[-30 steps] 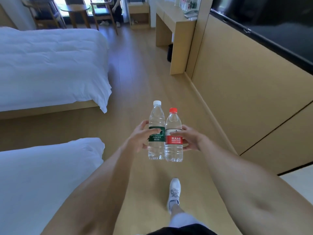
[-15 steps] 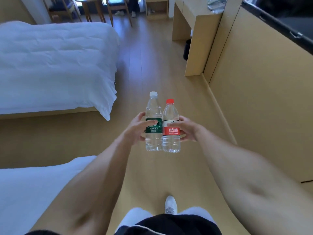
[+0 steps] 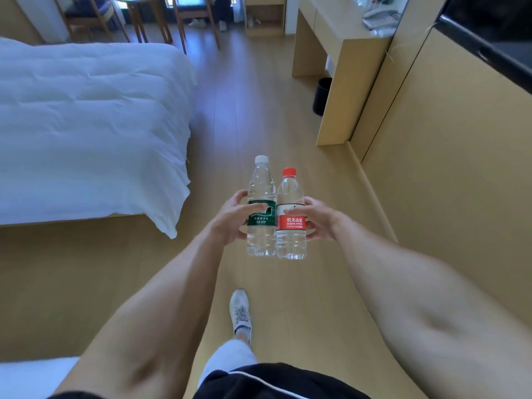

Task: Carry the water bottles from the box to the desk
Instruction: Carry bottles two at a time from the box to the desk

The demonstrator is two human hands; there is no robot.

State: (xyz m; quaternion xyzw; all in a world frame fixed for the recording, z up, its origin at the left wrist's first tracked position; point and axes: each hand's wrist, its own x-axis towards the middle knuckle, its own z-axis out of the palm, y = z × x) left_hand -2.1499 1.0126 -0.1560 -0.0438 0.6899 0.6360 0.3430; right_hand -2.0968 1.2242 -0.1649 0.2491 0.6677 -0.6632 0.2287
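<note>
With the left hand (image 3: 230, 218) gripping the green-label bottle (image 3: 260, 208) and the right hand (image 3: 318, 218) gripping the red-label bottle (image 3: 290, 217), both upright and touching in mid-air, transport is under way; placement on the desk (image 3: 342, 27), far right, remains.

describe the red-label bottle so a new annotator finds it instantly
Look mid-frame above the wooden floor, where two hands hold a pair of upright bottles side by side. The red-label bottle is in the right hand. Unlike the taller green-label bottle, it has a red cap.
</note>
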